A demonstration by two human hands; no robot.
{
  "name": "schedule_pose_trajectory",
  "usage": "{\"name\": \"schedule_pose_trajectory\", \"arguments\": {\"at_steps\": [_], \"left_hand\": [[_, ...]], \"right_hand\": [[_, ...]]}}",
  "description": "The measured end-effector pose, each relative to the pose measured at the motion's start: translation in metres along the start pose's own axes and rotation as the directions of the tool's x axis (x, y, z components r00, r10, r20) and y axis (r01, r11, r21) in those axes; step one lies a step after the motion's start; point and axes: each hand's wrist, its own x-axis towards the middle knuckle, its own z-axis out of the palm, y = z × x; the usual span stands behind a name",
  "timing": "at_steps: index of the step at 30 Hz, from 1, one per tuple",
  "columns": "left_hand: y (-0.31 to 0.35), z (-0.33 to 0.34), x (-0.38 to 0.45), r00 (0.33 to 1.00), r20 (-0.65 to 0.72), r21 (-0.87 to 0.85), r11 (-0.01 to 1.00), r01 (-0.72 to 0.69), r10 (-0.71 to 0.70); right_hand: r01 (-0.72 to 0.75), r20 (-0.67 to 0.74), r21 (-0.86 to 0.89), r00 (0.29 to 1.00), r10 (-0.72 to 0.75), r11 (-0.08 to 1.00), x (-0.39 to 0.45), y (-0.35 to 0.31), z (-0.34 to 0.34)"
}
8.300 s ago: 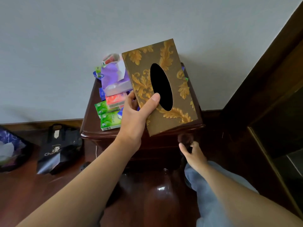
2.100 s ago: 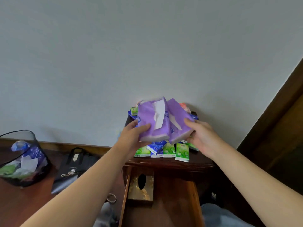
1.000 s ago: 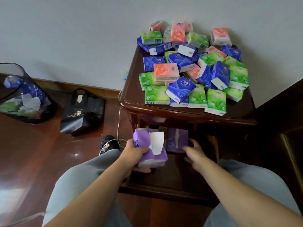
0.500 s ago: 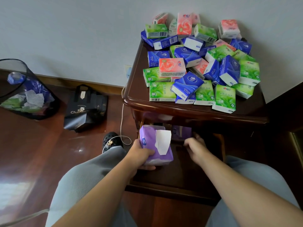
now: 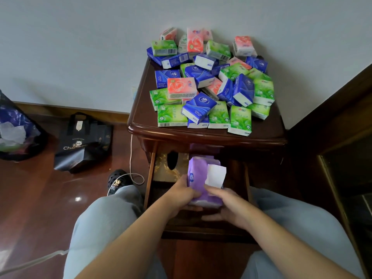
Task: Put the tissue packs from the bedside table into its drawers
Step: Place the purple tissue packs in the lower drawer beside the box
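Several small green, blue and pink tissue packs [image 5: 211, 83] lie heaped on the dark wooden bedside table [image 5: 138, 125]. Its top drawer [image 5: 150, 178] stands pulled out below. Inside, at the back left, lies a gold patterned tissue box [image 5: 163, 170]. A second purple pack [image 5: 203, 148] shows at the back, partly under the tabletop. Over the drawer I hold a purple soft tissue pack [image 5: 198, 178] with a white tissue sticking out. My left hand [image 5: 181, 196] grips its left side and my right hand [image 5: 227, 206] holds its near right end.
A black paper bag [image 5: 84, 143] and a bin with a dark liner [image 5: 18, 133] stand on the wooden floor at left. A white cable [image 5: 131, 158] hangs beside the table. A black shoe [image 5: 116, 180] sits by my left knee. Dark wooden furniture [image 5: 332, 127] borders the right.
My right hand let go of the other purple pack at the drawer's back and came onto the pack in my left hand. That pack moved right, over the drawer's middle.
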Motion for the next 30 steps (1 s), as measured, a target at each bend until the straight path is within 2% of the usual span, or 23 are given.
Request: {"name": "schedule_pose_trajectory", "arguments": {"at_steps": [3, 5, 6, 8, 10, 15, 20, 23, 25, 27, 30], "left_hand": [[-0.002, 0.014, 0.006, 0.998, 0.034, 0.150, 0.987, -0.053, 0.048], [-0.005, 0.014, 0.011, 0.985, -0.011, 0.317, 0.935, -0.161, 0.173], [-0.006, 0.012, 0.012, 0.967, -0.037, 0.448, 0.869, -0.210, 0.253], [-0.007, 0.003, 0.014, 0.911, -0.056, 0.714, 0.655, -0.249, 0.408], [-0.006, -0.004, 0.014, 0.880, -0.076, 0.842, 0.503, -0.196, 0.470], [-0.009, -0.009, 0.017, 0.924, -0.147, 0.890, 0.454, -0.033, 0.354], [-0.013, -0.008, 0.020, 0.944, -0.121, 0.901, 0.434, -0.025, 0.307], [-0.014, -0.009, 0.022, 0.945, -0.113, 0.904, 0.425, -0.030, 0.308], [-0.014, -0.009, 0.022, 0.946, -0.112, 0.905, 0.425, -0.029, 0.305], [-0.014, -0.010, 0.023, 0.948, -0.110, 0.906, 0.423, -0.028, 0.298], [-0.016, -0.010, 0.022, 0.949, -0.107, 0.909, 0.417, -0.028, 0.296]], "right_hand": [[0.025, -0.197, 0.076, 0.980, -0.009, 0.997, -0.014, 0.005, -0.012], [0.050, -0.375, 0.108, 0.927, -0.006, 0.993, -0.017, 0.003, -0.018], [0.057, -0.448, 0.099, 0.894, -0.007, 0.994, -0.017, 0.002, -0.022], [0.051, -0.548, 0.077, 0.836, 0.000, 0.996, -0.014, -0.001, -0.027], [0.028, -0.587, 0.086, 0.809, 0.028, 0.996, -0.011, -0.002, -0.029], [0.004, -0.643, 0.083, 0.764, 0.051, 0.997, 0.008, -0.002, -0.025], [-0.005, -0.677, 0.178, 0.725, 0.126, 0.984, 0.025, -0.006, -0.023], [0.046, -0.669, 0.329, 0.717, 0.198, 0.943, 0.030, -0.008, -0.020], [0.132, -0.638, 0.489, 0.728, 0.251, 0.862, 0.033, -0.008, -0.021], [0.228, -0.586, 0.613, 0.773, 0.242, 0.756, 0.035, -0.010, -0.021], [0.282, -0.547, 0.647, 0.819, 0.174, 0.709, 0.040, -0.011, -0.022]]}}
